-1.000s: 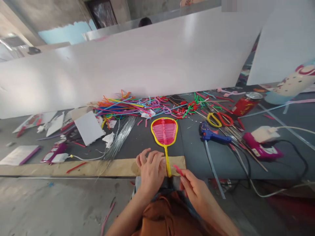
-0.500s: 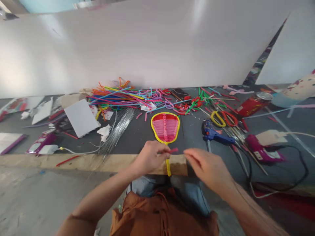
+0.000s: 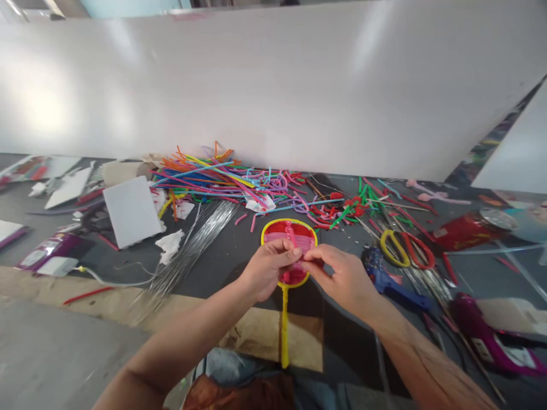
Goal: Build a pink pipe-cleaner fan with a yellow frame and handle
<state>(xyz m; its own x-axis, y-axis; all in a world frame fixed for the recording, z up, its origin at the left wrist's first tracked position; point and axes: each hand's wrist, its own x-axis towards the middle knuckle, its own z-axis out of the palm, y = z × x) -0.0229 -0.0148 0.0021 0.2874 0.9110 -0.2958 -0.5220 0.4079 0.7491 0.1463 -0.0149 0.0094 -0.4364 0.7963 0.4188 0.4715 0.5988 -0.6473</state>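
A racket-shaped piece of pipe cleaners has a yellow rim (image 3: 317, 233), pink and red rows inside and a long yellow handle (image 3: 285, 330). It lies at the table's front edge, its handle pointing toward me. Over its lower half, my left hand (image 3: 271, 267) pinches a short pink pipe cleaner, mostly covered by the fingers. My right hand (image 3: 337, 279) meets it from the other side, thumb and fingertips closed at the same small pink piece. The hands hide much of the pink rows.
Behind lies a heap of coloured pipe cleaners (image 3: 205, 173). Thin wires (image 3: 192, 245) and a white block (image 3: 131, 213) are at left. Scissors (image 3: 395, 249), a blue glue gun (image 3: 395, 290) and a red can (image 3: 474, 228) stand or lie right. A whitish panel (image 3: 273, 85) rises behind.
My hands were apart near the handle; they have come together higher up, over the pink rows. The view has shifted, and the yellow handle shows more fully.
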